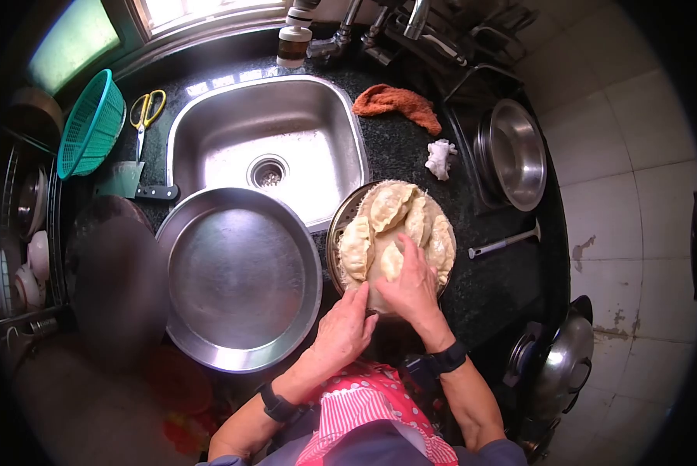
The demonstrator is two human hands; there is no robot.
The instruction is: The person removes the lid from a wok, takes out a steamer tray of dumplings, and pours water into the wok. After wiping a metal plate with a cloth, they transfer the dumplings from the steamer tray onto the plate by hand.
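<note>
Several large pleated dumplings (393, 204) lie on a pale cloth lining a round metal steamer tray (335, 250). My right hand (412, 289) reaches over the front of the tray. Its fingers and thumb close round a dumpling (392, 262) near the middle, partly hidden by the hand. At the front left edge, my left hand (343, 330) has its fingers drawn together on the rim of the steamer cloth (373, 273). The front of the tray is covered by both hands.
Left of the tray, a wide round metal pan (236, 268) overlaps the front of the sink (286, 116). A cleaver (123, 180), scissors (142, 124) and green basket (92, 124) are farther left. An orange cloth (399, 105), metal bowls (517, 155) and a metal-handled tool (505, 242) lie right.
</note>
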